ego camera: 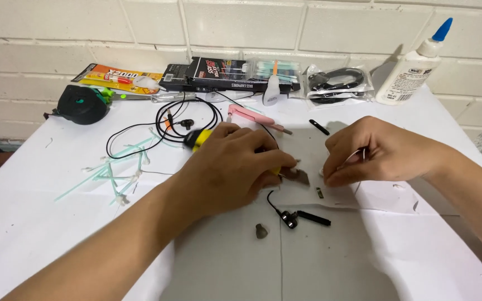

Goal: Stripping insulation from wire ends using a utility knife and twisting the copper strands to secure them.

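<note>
While the left hand (235, 164) closes on a yellow-handled utility knife (199, 138) mid-frame, blade by the earphone wire (274, 202) on the counter (40, 223), the right hand (372, 151) pinches thin wire (362, 154); short, light strokes seem wisest.

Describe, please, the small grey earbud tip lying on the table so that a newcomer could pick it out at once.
Start at the white table and find the left hand near its middle. Just below that hand lies a black earbud piece with a short stick beside it. The grey earbud tip sits to its left: a lone, dull, dome-shaped nub, unlike the glossy black parts.
</note>
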